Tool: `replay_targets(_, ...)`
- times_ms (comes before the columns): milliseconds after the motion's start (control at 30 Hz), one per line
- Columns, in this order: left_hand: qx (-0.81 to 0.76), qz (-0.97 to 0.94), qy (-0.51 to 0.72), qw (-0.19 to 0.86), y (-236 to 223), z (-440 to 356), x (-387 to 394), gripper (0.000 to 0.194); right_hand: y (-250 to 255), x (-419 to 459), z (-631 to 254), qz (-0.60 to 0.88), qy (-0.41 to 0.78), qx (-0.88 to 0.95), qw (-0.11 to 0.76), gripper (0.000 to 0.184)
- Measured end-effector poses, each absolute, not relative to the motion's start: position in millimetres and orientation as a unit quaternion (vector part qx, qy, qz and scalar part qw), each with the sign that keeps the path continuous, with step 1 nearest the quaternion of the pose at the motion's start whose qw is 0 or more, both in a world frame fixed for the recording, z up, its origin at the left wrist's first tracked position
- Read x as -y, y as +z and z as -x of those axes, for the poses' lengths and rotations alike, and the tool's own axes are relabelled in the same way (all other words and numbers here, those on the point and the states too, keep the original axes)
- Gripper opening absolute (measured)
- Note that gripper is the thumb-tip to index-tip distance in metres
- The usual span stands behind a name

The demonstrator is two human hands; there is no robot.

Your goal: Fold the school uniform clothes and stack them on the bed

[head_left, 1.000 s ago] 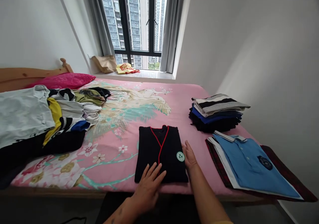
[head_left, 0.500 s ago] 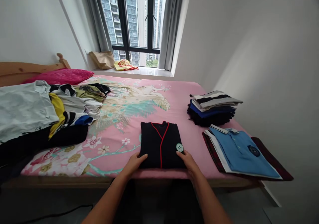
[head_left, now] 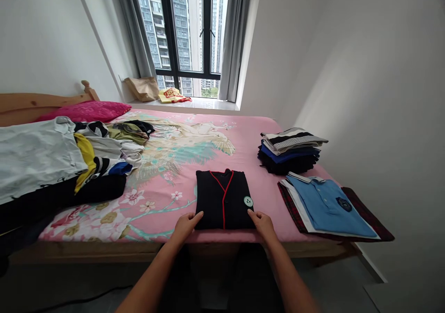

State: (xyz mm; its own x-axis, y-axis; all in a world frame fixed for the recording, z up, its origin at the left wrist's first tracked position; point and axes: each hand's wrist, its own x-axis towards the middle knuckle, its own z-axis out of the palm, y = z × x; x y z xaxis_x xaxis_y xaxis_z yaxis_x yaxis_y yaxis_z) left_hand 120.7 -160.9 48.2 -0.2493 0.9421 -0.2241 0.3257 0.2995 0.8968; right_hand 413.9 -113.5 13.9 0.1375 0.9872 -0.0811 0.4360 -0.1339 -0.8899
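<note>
A folded black cardigan [head_left: 212,201] with red trim and a round pale green badge lies at the front edge of the bed, its V-neck pointing away from me. My left hand [head_left: 187,226] pinches its near left corner, thumb on top and fingers underneath. At the near right corner, just below the badge, my right hand [head_left: 263,225] grips the cloth the same way. To the right is a folded light blue polo shirt [head_left: 325,206] on top of white and dark red garments.
Behind the polo stands a stack of folded clothes [head_left: 292,141], striped on top. Unfolded clothes [head_left: 38,160] heap up on the left, near a magenta pillow [head_left: 86,111]. A paper bag [head_left: 142,89] sits on the windowsill. The pink floral bedsheet [head_left: 167,178] covers the bed.
The view has shifted slightly. Both hands stay at the cardigan's near corners, and the cardigan keeps its folded shape and place on the bed.
</note>
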Motion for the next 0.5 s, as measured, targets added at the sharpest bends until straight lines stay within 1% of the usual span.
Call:
replay_targets(100,-0.685,-0.455,0.363,0.438,58,-121,154,0.049,23,111,-412,0.652,0.373,0.559,0.35,0.048)
replay_targets(200,-0.672,-0.446,0.355,0.472,62,-123,156,0.046,25,115,-412,0.641,0.369,0.562,0.371,0.044)
replay_targets(333,-0.663,-0.435,0.346,0.501,56,-123,170,0.043,15,126,-415,0.643,0.373,0.557,0.371,0.043)
replay_targets(500,-0.674,-0.413,0.342,0.508,49,-125,177,0.043,12,128,-416,0.65,0.38,0.555,0.354,0.04)
